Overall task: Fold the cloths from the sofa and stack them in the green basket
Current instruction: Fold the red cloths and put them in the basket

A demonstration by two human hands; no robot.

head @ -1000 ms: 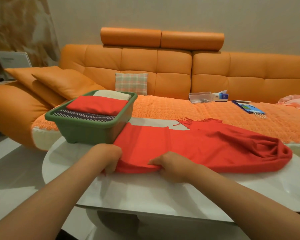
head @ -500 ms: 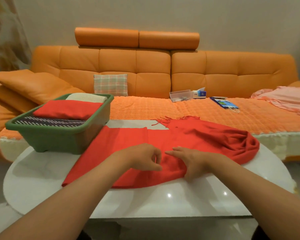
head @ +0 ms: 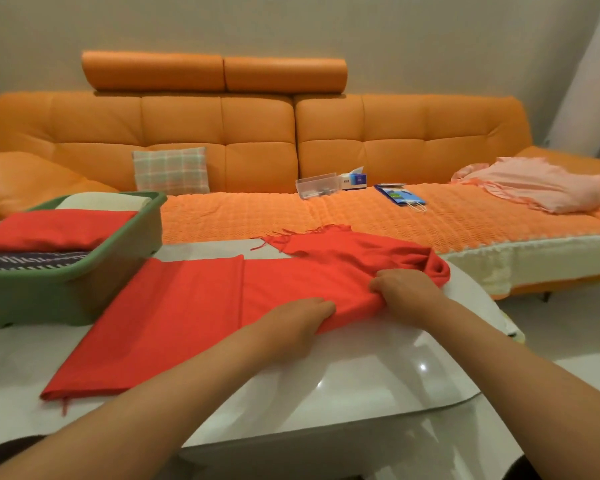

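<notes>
Two hands, left (head: 293, 322) and right (head: 407, 294), grip the near edge of one red fringed cloth (head: 187, 313) spread across a white table (head: 361, 375), fingers curled into its bunched fabric. Just beside it on the left, one green basket (head: 70, 292) holds three folded cloths (head: 56, 230). One pink cloth (head: 541, 188) lies on the orange sofa (head: 257, 133).

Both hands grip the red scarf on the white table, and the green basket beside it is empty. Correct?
Not empty: the head view shows the green basket holding a folded red cloth atop others. The left hand and right hand do grip the red scarf on the white table.
</notes>
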